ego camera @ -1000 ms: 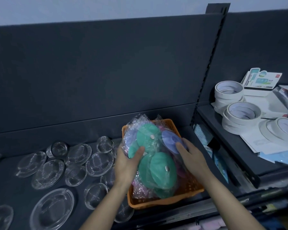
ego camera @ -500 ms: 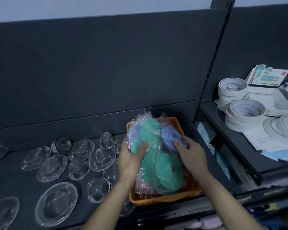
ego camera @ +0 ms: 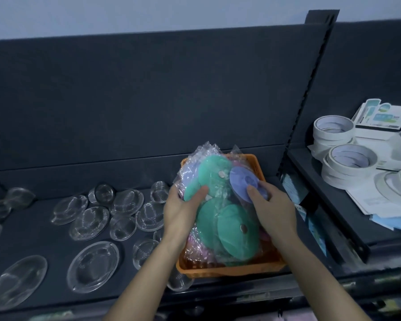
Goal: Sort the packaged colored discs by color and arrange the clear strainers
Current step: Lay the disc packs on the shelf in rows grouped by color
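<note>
An orange basket on the dark shelf holds packaged discs in clear wrap. My left hand grips a bundle of green discs at the basket's left side. A purple disc at the top right is pinched by my right hand. More green discs lie lower in the basket, over pink ones. Several clear strainers of different sizes are scattered over the shelf to the left of the basket.
A large clear strainer and another lie near the shelf's front edge. The right shelf, set higher, carries white tape rolls and packaged cards. A slotted upright divides the two bays.
Both hands stay in the basket on the discs; my right thumb has slid further onto the purple disc. The camera view has shifted slightly.
</note>
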